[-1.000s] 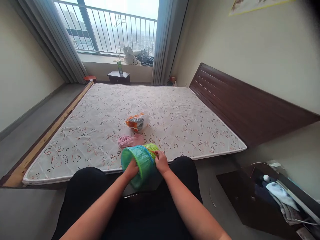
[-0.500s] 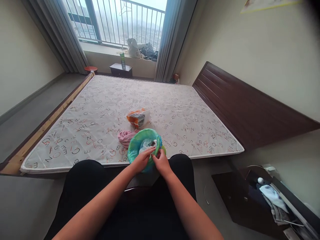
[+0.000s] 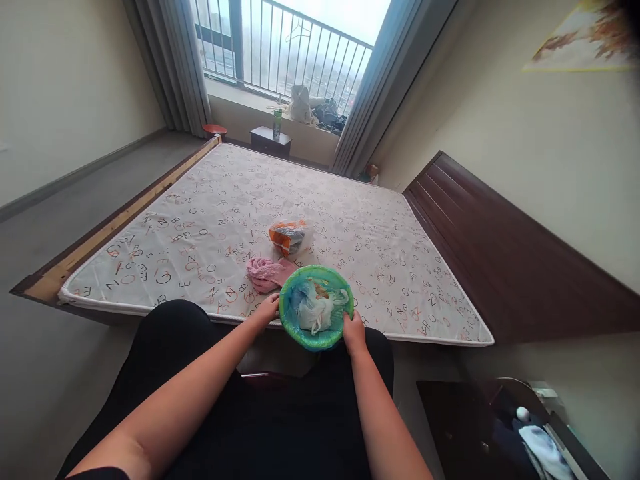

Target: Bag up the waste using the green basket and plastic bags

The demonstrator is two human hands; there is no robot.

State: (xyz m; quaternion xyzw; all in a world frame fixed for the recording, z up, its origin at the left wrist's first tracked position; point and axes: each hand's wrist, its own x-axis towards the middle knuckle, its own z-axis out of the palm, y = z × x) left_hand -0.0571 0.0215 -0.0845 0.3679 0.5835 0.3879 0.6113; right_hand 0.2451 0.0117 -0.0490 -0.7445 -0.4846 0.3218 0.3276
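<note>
A round green bin (image 3: 316, 341) lined with a bluish-green bag is held between my two hands above my lap. Crumpled white plastic (image 3: 318, 312) lies inside it. My left hand (image 3: 267, 309) grips the bin's left side, and my right hand (image 3: 354, 331) grips its right side with the thumb near the rim. Just behind the bin, a bunched pink cloth (image 3: 266, 273) rests on the mattress (image 3: 225, 220). Farther back sits an orange and clear plastic bag (image 3: 289, 237) with something grey in it.
A dark wooden headboard (image 3: 480, 233) stands at the right. Beyond the bed are a small nightstand (image 3: 271, 141) with a bottle and a red stool (image 3: 215, 130). Lower right, a dark table (image 3: 450, 427) holds cloths and small items.
The bin has turned more upright, its opening now facing me. My hands have moved apart from its front right rim to opposite sides. The view has shifted and tilted.
</note>
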